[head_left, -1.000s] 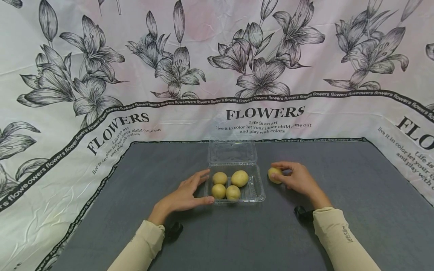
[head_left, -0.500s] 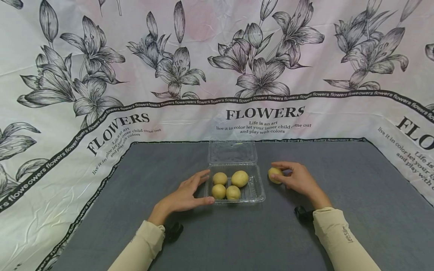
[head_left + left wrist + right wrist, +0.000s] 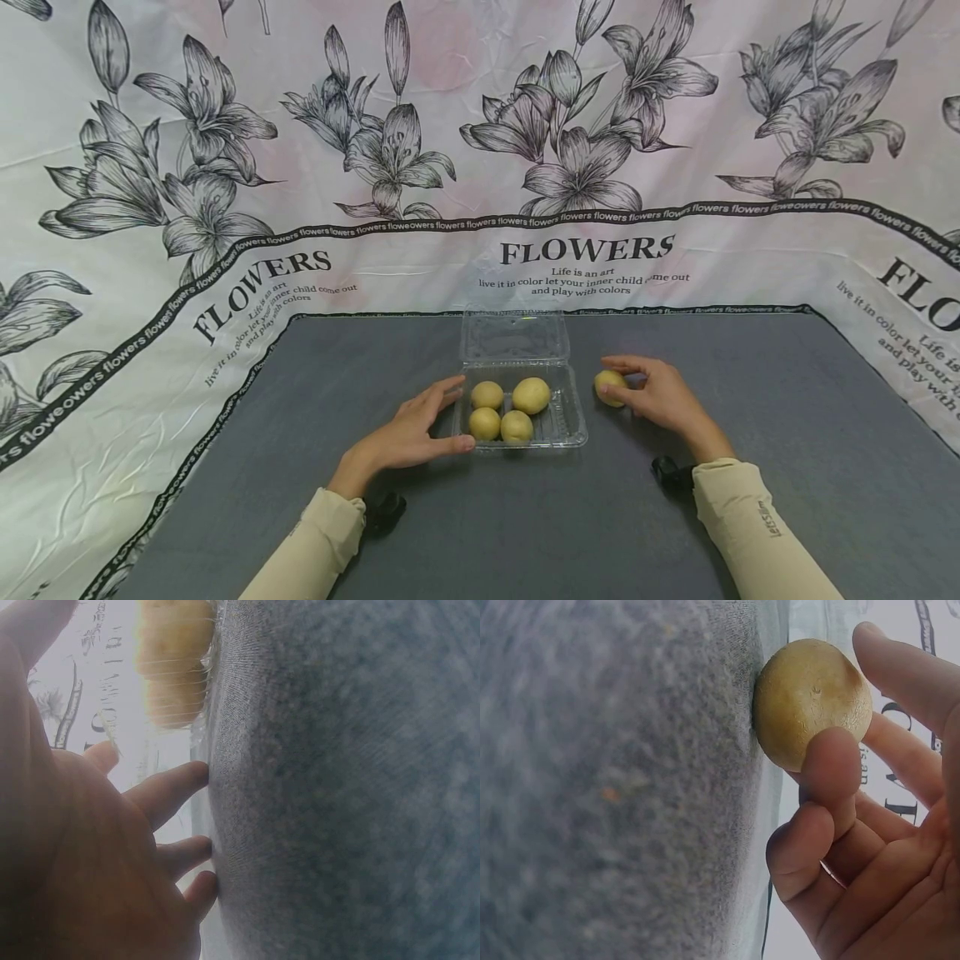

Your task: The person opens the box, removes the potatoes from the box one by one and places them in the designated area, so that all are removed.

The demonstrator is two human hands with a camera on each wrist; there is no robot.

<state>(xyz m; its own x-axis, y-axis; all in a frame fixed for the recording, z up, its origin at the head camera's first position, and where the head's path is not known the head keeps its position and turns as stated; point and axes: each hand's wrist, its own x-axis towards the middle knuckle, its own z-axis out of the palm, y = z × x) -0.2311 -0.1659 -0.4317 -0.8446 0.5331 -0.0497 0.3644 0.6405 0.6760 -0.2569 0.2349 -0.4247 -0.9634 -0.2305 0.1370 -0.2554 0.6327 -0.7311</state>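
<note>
My right hand (image 3: 660, 396) holds a round yellow potato (image 3: 609, 388) on the table, right of the box; its thumb is in front and its fingers curl around the far side. Close up in the right wrist view, a bent fingertip (image 3: 832, 761) presses the potato (image 3: 802, 697), which rests against the grey cloth. My left hand (image 3: 408, 429) lies with spread fingers along the left side of a clear plastic box (image 3: 558, 425), thumb at its front corner. Several similar potatoes (image 3: 530, 396) sit inside the box, mostly toward its left and middle. Its hinged lid (image 3: 513, 337) stands raised at the back.
A grey cloth (image 3: 480, 525) covers the table. Behind it hangs a white curtain (image 3: 420, 275) printed with flowers and lettering. Dark wrist cameras (image 3: 386, 512) sit under both wrists.
</note>
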